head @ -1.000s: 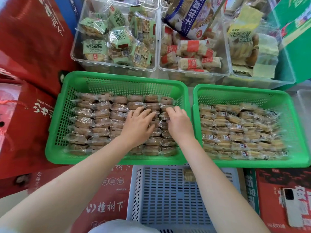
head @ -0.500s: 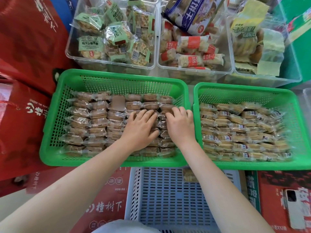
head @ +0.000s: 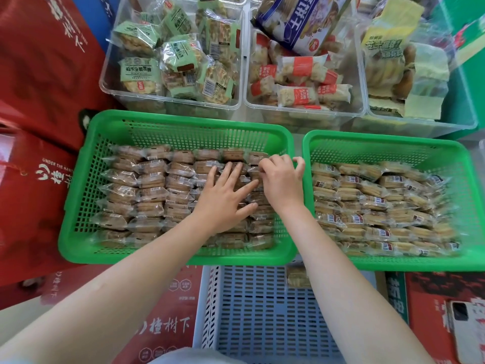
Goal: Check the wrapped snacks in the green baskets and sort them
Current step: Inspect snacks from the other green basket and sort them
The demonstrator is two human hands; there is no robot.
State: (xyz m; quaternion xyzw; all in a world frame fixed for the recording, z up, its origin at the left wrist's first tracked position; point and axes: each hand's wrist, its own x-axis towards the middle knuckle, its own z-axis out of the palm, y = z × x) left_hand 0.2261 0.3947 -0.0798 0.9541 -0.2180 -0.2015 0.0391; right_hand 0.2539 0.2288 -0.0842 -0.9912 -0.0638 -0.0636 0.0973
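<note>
Two green baskets stand side by side. The left green basket (head: pixel 78 232) holds rows of brown wrapped snacks (head: pixel 151 179) in clear film. The right green basket (head: pixel 467 179) holds paler wrapped snacks (head: pixel 372 203) with red labels. Both hands are inside the left basket, over its right rows. My left hand (head: pixel 223 198) lies flat with spread, straight fingers pressing on the packets. My right hand (head: pixel 282 182) is beside it at the basket's far right, fingers curled down onto a packet in the back rows; what they hold is hidden.
A pale blue basket (head: pixel 257 316) sits in front of me with one wrapped snack (head: pixel 296 277) at its far edge. Clear bins of green-label (head: pixel 173 59), red-label (head: pixel 299 74) and yellow-label (head: pixel 404 61) snacks stand behind. Red bags (head: pixel 34 179) on the left, a phone (head: pixel 467 332) at lower right.
Both hands slid toward the far right rows of the left basket. My left hand's fingers spread flatter, and my right hand's fingers curled at the back rows.
</note>
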